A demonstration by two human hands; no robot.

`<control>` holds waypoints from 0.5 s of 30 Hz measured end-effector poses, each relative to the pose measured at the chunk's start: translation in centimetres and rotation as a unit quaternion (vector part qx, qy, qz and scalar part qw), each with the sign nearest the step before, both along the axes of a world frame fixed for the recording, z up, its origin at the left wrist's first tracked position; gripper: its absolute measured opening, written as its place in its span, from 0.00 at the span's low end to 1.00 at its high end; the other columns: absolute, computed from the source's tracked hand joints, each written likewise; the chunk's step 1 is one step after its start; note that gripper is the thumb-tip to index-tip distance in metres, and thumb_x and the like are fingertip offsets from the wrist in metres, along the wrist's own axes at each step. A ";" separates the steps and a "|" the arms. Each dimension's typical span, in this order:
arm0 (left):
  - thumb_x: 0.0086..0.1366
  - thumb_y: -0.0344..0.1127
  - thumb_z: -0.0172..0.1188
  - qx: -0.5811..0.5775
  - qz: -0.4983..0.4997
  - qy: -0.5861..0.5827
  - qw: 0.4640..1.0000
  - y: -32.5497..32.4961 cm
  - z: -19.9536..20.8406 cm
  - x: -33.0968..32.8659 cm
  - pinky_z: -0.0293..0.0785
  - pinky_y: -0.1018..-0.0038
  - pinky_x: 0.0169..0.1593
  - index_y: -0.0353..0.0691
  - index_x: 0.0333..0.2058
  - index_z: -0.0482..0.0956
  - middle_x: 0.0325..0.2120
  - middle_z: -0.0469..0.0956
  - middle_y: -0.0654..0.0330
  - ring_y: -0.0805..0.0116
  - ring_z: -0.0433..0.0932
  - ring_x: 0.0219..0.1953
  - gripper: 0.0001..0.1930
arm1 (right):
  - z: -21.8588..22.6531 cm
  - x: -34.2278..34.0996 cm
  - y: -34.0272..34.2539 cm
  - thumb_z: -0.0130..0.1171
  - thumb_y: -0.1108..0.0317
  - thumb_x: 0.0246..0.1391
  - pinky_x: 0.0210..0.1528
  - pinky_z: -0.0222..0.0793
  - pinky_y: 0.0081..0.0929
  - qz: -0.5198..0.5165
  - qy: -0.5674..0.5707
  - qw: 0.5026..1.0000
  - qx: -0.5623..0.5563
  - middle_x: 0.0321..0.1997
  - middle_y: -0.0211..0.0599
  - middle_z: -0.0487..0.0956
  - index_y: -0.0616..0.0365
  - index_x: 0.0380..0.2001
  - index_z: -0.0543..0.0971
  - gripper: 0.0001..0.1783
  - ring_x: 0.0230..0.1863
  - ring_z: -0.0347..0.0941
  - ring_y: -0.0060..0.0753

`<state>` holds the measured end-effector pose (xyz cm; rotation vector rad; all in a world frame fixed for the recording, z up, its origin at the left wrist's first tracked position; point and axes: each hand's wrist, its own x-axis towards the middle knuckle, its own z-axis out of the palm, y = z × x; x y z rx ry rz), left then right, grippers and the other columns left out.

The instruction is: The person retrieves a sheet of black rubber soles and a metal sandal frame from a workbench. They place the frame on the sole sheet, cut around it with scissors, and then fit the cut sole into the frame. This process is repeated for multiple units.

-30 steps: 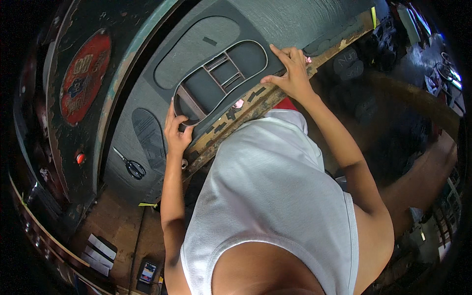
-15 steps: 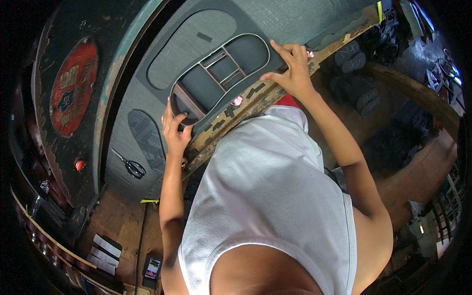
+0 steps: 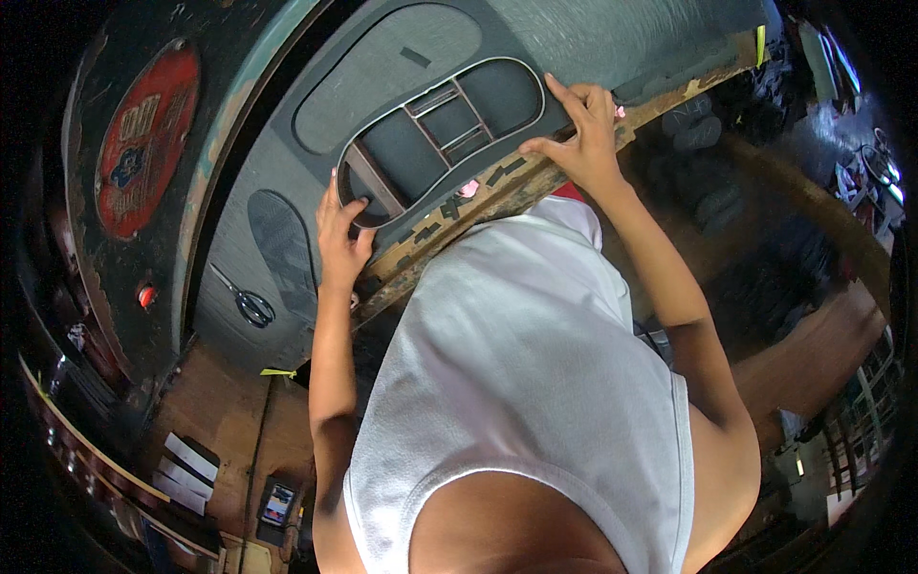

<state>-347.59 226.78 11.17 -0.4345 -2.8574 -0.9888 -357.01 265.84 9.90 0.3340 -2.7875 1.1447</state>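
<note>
A sole-shaped cutting die (image 3: 413, 200) with a metal rim and inner crossbars lies on a dark grey sheet (image 3: 501, 43). My left hand (image 3: 341, 237) grips its narrower, left end, thumb bent over the rim and fingers along the outside. At the wider, right end, my right hand (image 3: 588, 129) has its forefinger and thumb spread around the rim, steadying it between them. Just beyond the die, a sole-shaped opening (image 3: 330, 110) in the sheet shows the grey surface beneath, with a small dark strip (image 3: 414, 57) on it.
Scissors (image 3: 251, 306) and a textured dark sole piece (image 3: 280, 234) lie left of my left hand. Dark scraps and a pink bit (image 3: 469, 188) sit on the worn wooden edge (image 3: 497, 199) near me. A dark machine with a red oval plate (image 3: 148, 143) stands left. A phone (image 3: 277, 505) lies lower left.
The whole view has shifted slightly. Both hands and the cutting die keep the same place on the sheet.
</note>
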 end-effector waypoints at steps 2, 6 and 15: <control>0.51 0.31 0.73 0.000 0.065 0.007 0.998 1.2 0.9 0.6 0.65 0.55 0.64 0.40 0.56 0.72 0.66 0.64 0.38 0.40 0.67 0.65 0.32 | -0.1 -0.1 0.1 0.81 0.44 0.26 0.57 0.59 0.39 0.007 0.002 1.000 0.009 0.46 0.39 0.72 0.53 0.62 0.77 0.54 0.51 0.65 0.42; 0.51 0.34 0.77 -0.008 0.321 -0.086 0.943 5.2 2.8 3.4 0.69 0.58 0.54 0.35 0.61 0.68 0.46 0.74 0.47 0.48 0.74 0.49 0.39 | -0.3 -0.3 0.2 0.79 0.39 0.28 0.55 0.62 0.44 0.031 0.040 0.998 0.040 0.45 0.43 0.72 0.53 0.62 0.76 0.55 0.50 0.65 0.45; 0.59 0.39 0.70 0.046 0.458 -0.042 0.887 9.1 1.7 4.9 0.61 0.64 0.51 0.37 0.46 0.83 0.37 0.78 0.58 0.58 0.74 0.43 0.19 | -2.0 -0.5 1.0 0.82 0.47 0.34 0.58 0.56 0.42 0.072 0.054 0.995 0.039 0.48 0.41 0.65 0.55 0.66 0.70 0.55 0.52 0.61 0.45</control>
